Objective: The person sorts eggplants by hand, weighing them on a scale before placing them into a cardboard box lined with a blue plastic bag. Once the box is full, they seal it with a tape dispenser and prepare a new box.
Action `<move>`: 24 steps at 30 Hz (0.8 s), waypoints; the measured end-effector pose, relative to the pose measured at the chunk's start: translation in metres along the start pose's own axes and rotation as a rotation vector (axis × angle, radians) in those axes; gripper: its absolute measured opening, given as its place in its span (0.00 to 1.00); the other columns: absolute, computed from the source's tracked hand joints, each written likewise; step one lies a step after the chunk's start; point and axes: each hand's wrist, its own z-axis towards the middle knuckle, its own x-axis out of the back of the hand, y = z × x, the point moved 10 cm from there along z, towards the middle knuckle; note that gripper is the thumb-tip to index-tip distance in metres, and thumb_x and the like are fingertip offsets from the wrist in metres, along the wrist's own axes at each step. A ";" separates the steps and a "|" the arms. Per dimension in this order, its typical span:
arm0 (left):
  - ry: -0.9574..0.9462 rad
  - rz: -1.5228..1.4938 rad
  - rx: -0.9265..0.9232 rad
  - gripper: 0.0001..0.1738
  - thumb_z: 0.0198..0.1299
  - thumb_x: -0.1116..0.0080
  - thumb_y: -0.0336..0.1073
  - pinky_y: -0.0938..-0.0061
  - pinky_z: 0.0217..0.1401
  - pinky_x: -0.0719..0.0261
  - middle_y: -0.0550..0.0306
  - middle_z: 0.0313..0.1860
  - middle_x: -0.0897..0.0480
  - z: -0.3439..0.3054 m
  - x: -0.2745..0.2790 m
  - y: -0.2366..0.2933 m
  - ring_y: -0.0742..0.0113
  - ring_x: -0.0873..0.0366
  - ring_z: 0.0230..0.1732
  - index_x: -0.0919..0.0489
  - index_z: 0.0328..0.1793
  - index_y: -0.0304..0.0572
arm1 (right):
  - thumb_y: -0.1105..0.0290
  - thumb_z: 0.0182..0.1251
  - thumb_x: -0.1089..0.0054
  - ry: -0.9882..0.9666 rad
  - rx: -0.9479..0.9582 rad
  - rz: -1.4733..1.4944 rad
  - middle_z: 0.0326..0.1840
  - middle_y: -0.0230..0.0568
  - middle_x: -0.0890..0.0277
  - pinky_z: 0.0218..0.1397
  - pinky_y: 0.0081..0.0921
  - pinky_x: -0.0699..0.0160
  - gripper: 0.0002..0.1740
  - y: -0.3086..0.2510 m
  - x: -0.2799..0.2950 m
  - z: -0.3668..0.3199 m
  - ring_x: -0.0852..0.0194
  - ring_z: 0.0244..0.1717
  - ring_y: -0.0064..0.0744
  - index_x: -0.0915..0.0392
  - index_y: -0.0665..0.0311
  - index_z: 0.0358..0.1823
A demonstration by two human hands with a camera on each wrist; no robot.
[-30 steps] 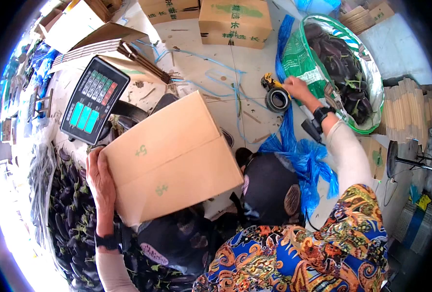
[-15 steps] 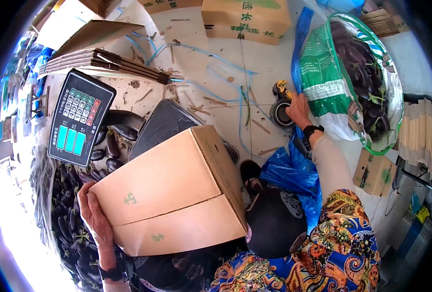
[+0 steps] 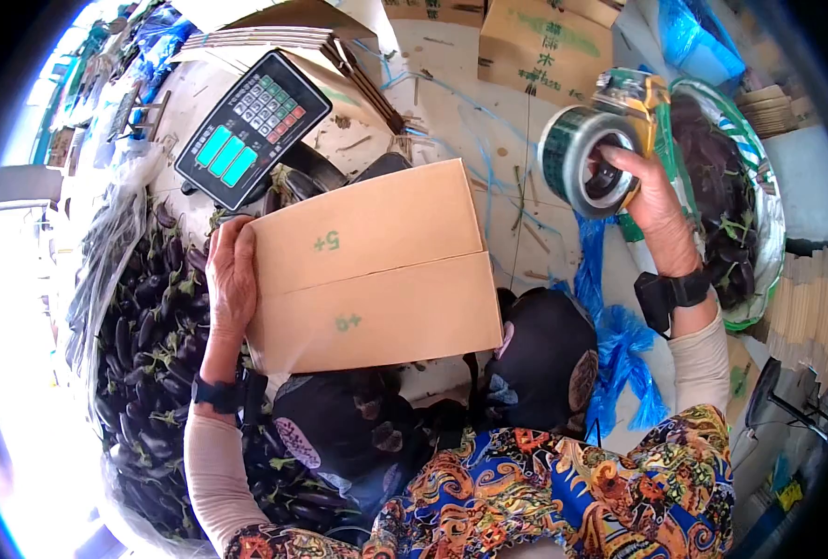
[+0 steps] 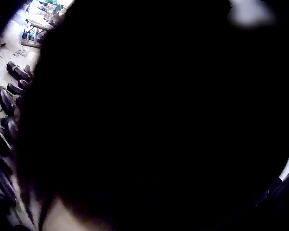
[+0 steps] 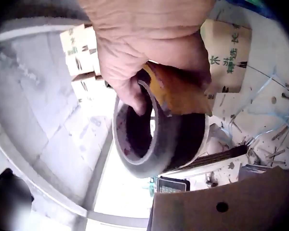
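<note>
My right hand (image 3: pixel 661 200) grips a tape dispenser (image 3: pixel 656 107) with a yellow body and a wide roll of tape (image 3: pixel 563 154). The thumb reaches into the roll's core, plain in the right wrist view, where the tape dispenser (image 5: pixel 178 94) hangs over the box's edge. My left hand (image 3: pixel 232 284) holds the left side of a closed cardboard box (image 3: pixel 376 270), fingers at its upper left corner. Two flaps meet along a seam on the face toward me, with green marks printed on them. The box stands before my knees. Most of the left wrist view is dark.
Eggplants (image 3: pixel 153 373) are heaped at the left, beside a scale display (image 3: pixel 251 130). A green-rimmed sack (image 3: pixel 777 233) of eggplants stands right. Flattened cartons (image 3: pixel 358 70), a printed box (image 3: pixel 544 42) and blue plastic (image 3: pixel 619 363) lie around on the littered floor.
My right hand has lifted the tape dispenser off the floor and brought it up, right of the box. My left hand stays at the box's left side. The head view has shifted.
</note>
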 end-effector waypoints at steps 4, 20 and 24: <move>0.061 0.055 -0.103 0.14 0.72 0.52 0.39 0.63 0.55 0.27 0.44 0.44 0.21 -0.002 0.004 0.003 0.49 0.24 0.48 0.21 0.52 0.38 | 0.76 0.57 0.33 0.103 0.239 -0.170 0.49 0.33 0.20 0.52 0.25 0.22 0.26 -0.056 -0.036 -0.027 0.22 0.48 0.24 0.26 0.65 0.59; 0.105 0.223 -0.396 0.13 0.67 0.53 0.34 0.59 0.58 0.26 0.53 0.53 0.23 -0.009 -0.005 0.010 0.47 0.29 0.54 0.21 0.51 0.40 | 0.67 0.51 0.25 -0.420 0.340 -0.804 0.49 0.44 0.21 0.54 0.29 0.22 0.35 -0.085 -0.280 -0.066 0.20 0.48 0.35 0.33 0.69 0.59; 0.046 -0.168 -0.058 0.17 0.68 0.50 0.39 0.57 0.64 0.28 0.38 0.56 0.25 -0.005 0.001 -0.012 0.40 0.29 0.59 0.25 0.58 0.39 | 0.64 0.51 0.23 -0.536 0.558 -1.093 0.37 0.50 0.19 0.42 0.35 0.20 0.30 -0.041 -0.319 -0.054 0.16 0.38 0.50 0.33 0.67 0.49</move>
